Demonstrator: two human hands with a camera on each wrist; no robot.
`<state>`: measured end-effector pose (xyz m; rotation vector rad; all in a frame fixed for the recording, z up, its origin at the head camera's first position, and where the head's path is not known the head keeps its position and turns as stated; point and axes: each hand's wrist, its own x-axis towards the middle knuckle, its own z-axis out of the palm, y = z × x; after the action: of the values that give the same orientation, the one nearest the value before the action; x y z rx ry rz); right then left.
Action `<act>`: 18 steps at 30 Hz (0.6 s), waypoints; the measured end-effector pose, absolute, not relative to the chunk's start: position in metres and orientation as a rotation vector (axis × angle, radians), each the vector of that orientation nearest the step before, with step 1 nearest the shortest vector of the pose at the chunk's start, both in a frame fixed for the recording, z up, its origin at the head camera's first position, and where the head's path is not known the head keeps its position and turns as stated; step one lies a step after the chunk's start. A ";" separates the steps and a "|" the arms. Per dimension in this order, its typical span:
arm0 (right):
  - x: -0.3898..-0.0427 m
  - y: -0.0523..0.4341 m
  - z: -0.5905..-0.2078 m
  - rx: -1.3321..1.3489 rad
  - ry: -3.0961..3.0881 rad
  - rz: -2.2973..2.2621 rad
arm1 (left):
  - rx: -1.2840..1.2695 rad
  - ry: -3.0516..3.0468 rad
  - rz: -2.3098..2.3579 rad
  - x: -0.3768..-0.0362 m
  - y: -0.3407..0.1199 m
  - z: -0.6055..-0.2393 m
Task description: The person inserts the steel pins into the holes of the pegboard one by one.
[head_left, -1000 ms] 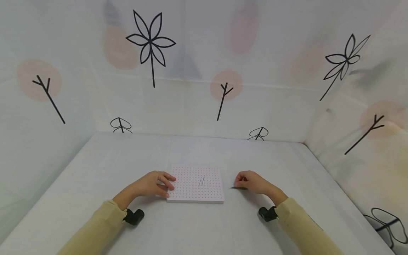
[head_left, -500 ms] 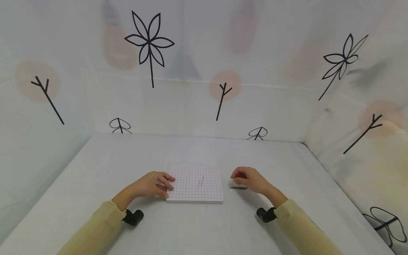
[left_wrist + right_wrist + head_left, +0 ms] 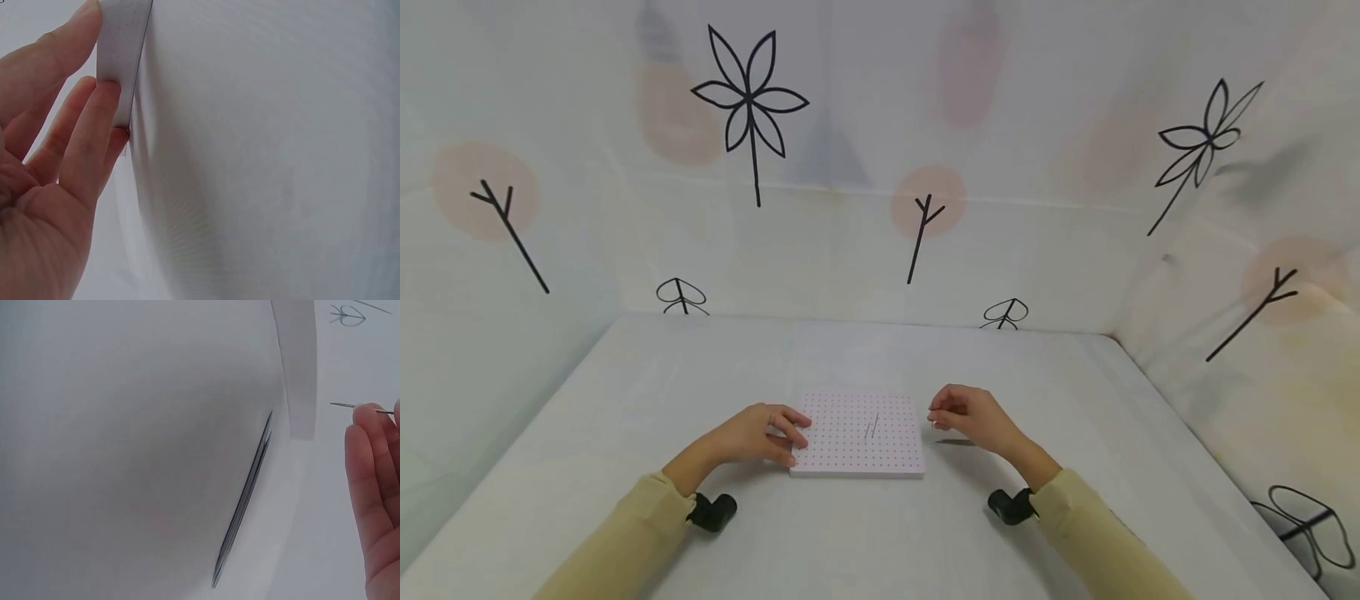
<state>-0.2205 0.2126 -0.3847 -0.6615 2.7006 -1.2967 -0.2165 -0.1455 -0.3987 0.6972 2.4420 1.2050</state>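
From the head camera I see my left hand (image 3: pixel 752 433) resting on the left edge of the dotted board (image 3: pixel 857 437), fingers curled over its side. Two needles (image 3: pixel 872 426) stand in the board's middle. My right hand (image 3: pixel 970 414) floats just right of the board and pinches one thin needle (image 3: pixel 933 424) at its fingertips. More needles (image 3: pixel 957 442) lie on the table (image 3: pixel 880 533) under that hand. My left wrist camera shows fingers (image 3: pixel 94 119) pressed on the board's edge (image 3: pixel 122 56). My right wrist camera shows the pinched needle (image 3: pixel 344 405) sticking out from my fingertips (image 3: pixel 369 431), above the pile of needles (image 3: pixel 247 494).
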 end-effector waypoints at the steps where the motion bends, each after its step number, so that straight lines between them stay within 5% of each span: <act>1: -0.220 0.211 -0.385 -0.658 2.701 -1.301 | 0.695 2.441 1.205 -0.216 -0.146 -0.399; 18: -0.221 0.187 -0.387 -0.764 2.669 -1.376 | 0.711 2.418 1.216 -0.218 -0.147 -0.400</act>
<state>-0.2206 0.1869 -0.3871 -0.7635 2.6688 -1.3758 -0.2183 -0.1469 -0.4001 0.7112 2.4178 1.2160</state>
